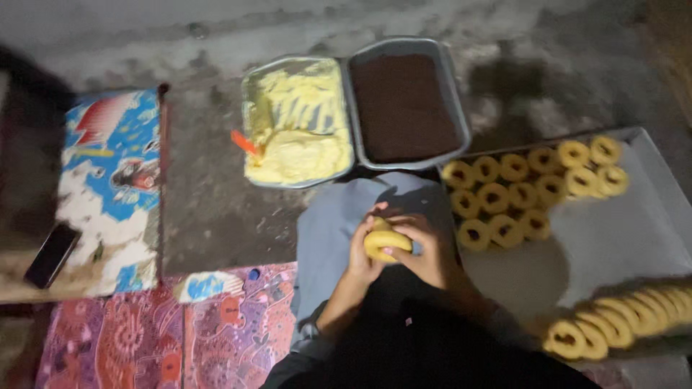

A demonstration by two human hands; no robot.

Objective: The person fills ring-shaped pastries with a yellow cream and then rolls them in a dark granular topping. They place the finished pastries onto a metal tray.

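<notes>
On my left I see a flat rectangular printed package [112, 184], blue and white with red and yellow pictures, lying on a low wooden board. A dark phone [51, 255] with a black, unlit screen lies at its lower left corner. Just below the package, a small blue-and-white wrapper [207, 285] rests on the patterned red cloth.

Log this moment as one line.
left hand: holds dough piece | right hand: holds same piece | butter tray, brown filling tray ahead | filled rings on tray right

yellow dough piece [387, 242], rounded, held above lap
</notes>
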